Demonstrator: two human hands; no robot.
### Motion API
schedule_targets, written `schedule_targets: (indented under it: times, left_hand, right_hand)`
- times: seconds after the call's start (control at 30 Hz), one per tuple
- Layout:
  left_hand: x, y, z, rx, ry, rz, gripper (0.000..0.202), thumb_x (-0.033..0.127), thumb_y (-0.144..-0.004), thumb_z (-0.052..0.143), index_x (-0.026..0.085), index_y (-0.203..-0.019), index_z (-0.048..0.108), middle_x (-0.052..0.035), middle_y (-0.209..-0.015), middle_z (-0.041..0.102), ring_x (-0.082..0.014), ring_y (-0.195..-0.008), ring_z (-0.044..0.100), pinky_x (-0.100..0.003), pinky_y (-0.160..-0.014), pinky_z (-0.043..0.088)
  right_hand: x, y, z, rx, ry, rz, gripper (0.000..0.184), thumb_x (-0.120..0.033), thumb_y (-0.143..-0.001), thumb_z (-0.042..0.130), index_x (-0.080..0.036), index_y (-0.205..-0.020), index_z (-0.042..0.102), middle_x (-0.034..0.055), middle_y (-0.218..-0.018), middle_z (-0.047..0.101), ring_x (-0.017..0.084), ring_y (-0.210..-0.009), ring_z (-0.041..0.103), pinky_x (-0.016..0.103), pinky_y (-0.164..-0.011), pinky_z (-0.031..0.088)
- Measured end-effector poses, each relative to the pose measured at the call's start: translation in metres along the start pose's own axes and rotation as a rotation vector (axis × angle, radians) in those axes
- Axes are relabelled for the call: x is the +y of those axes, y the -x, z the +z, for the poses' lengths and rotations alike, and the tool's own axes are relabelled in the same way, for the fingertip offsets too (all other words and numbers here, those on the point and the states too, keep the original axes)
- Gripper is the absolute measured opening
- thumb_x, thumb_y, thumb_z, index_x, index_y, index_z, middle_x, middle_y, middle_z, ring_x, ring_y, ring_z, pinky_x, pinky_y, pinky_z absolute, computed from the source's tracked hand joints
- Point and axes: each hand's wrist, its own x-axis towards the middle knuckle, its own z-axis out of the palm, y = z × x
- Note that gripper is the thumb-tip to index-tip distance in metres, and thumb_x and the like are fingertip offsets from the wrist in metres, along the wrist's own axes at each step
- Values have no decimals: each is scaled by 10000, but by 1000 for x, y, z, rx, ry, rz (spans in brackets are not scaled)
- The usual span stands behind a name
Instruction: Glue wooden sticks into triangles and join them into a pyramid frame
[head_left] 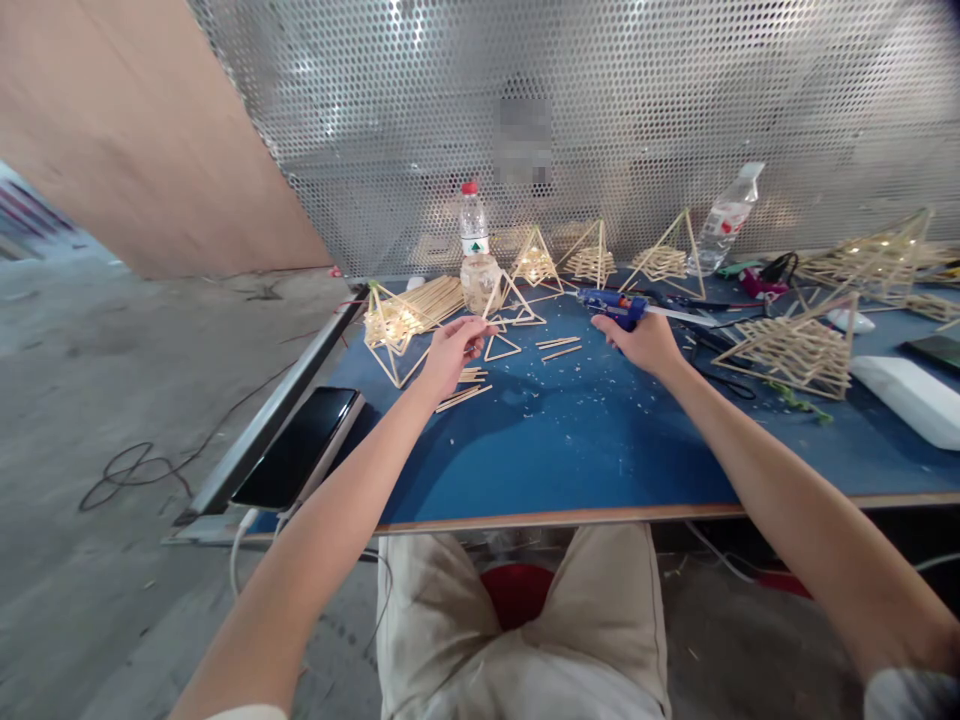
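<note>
My left hand (459, 350) is closed in a pinch on a thin wooden stick (491, 297) that points upward. Just beyond its fingertips stand small triangular stick frames (525, 318); whether the pinched stick touches them I cannot tell. My right hand (646, 338) is wrapped round a blue hot glue gun (611, 305), its nozzle pointing left toward the frames and a glue stick protruding from its rear. Loose sticks (561, 346) lie between my hands, and several more sticks (465, 397) lie beneath my left wrist.
Lit stick pyramids (391, 325) and unlit stick pyramids (799, 350) stand around the blue table (555, 460). A red-capped bottle (472, 240) and a tilted bottle (727, 220) stand before the perforated metal panel (600, 120). A phone (300, 445) with cables lies at the left edge.
</note>
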Motion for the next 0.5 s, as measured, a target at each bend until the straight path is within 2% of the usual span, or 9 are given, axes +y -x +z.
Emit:
schedule_targets:
  times: [0.07, 0.17, 0.37, 0.5]
  left_hand:
    - [2, 3, 4, -32, -12, 15, 231, 414, -786, 817, 204, -855, 747, -63, -950, 801, -97, -619, 507, -248, -584, 428]
    - [7, 11, 12, -108, -61, 22, 223, 393, -790, 808, 199, -850, 718, -62, -934, 805, -101, -635, 497, -255, -605, 417]
    - [13, 16, 18, -129, -190, 61, 250, 447, -824, 736, 209, -879, 680, -79, -979, 810, -133, -687, 563, -296, -656, 449]
    - [9, 14, 16, -137, -156, 56, 243, 431, -833, 746, 209, -881, 660, -81, -974, 817, -147, -755, 641, -285, -675, 463]
  right_hand:
    - [-4, 1, 5, 5, -121, 37, 442, -672, -883, 720, -230, -855, 715, 55, -714, 727, 250, -670, 694, 421, -737, 589]
    - [-7, 1, 10, -46, -244, 11, 454, -708, -893, 696, -254, -903, 684, 66, -822, 757, 237, -680, 674, 407, -710, 578]
    - [-4, 3, 9, -82, -10, -152, 432, -652, -839, 763, -231, -861, 667, 58, -760, 692, 252, -711, 628, 370, -661, 489]
    - [-7, 5, 18, -99, -246, -2, 476, -720, -859, 709, -247, -883, 670, 22, -718, 645, 217, -667, 597, 357, -644, 509]
